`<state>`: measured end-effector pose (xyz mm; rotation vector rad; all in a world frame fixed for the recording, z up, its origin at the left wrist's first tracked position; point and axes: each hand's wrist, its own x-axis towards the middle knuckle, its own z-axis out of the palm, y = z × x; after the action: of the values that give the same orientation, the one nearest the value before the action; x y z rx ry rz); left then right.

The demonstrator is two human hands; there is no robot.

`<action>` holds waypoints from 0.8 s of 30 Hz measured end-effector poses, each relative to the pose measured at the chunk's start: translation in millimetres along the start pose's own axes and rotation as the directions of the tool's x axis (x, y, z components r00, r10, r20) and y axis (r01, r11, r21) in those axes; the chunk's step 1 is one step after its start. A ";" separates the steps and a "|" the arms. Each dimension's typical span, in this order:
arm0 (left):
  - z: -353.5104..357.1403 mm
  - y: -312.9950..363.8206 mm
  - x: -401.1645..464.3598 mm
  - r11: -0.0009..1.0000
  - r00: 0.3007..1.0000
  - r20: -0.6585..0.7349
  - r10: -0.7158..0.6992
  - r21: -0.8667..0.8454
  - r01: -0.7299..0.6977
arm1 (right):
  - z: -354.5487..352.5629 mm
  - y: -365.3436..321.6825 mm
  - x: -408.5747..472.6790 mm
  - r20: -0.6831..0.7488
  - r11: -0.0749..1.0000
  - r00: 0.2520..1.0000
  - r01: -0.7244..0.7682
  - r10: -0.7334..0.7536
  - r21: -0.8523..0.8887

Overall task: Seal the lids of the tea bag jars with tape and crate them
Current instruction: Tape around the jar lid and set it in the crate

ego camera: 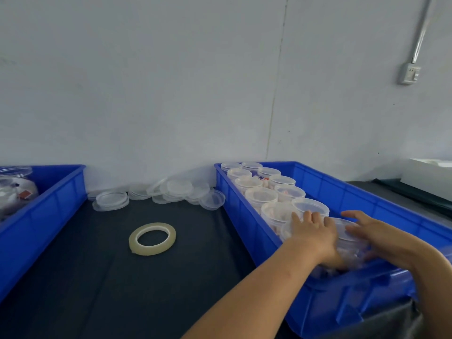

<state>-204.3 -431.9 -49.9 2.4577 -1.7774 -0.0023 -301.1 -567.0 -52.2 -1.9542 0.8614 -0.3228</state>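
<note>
Both hands were inside the blue plastic crate at 4 o'clock on the black-covered worktop. The left hand lay with fingers straight and spread on the lidded clear plastic tea bag jars, which stood in two rows along the crate's left wall. The right hand curved over the nearest clear jar, fingers extended across its lid, thumb side against the wall of the jar. A roll of clear adhesive tape lay flat at the worktop centre. Loose clear round lids were heaped at 12 o'clock against the white wall. A second blue crate stood at 9 o'clock.
</note>
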 end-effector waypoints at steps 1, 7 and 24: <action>1.5 -2.9 -1.6 1.000 1.000 -0.006 0.008 0.028 -0.008 | -1.1 -0.8 0.8 0.018 1.000 1.000 -0.003 0.002 0.003; 5.4 -5.6 -1.8 0.992 0.999 -0.032 0.004 0.123 0.000 | -0.4 -3.4 8.2 0.052 0.999 0.999 -0.003 0.001 0.039; -14.2 -52.5 -29.7 0.946 0.946 -0.306 -0.108 -0.324 0.003 | 42.6 -57.0 8.5 -0.291 0.882 0.951 -0.042 -0.109 -0.469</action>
<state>-163.0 -386.4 -42.4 2.1340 -1.4418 0.0915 -247.0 -527.2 -27.2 -2.4135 1.1966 -0.4862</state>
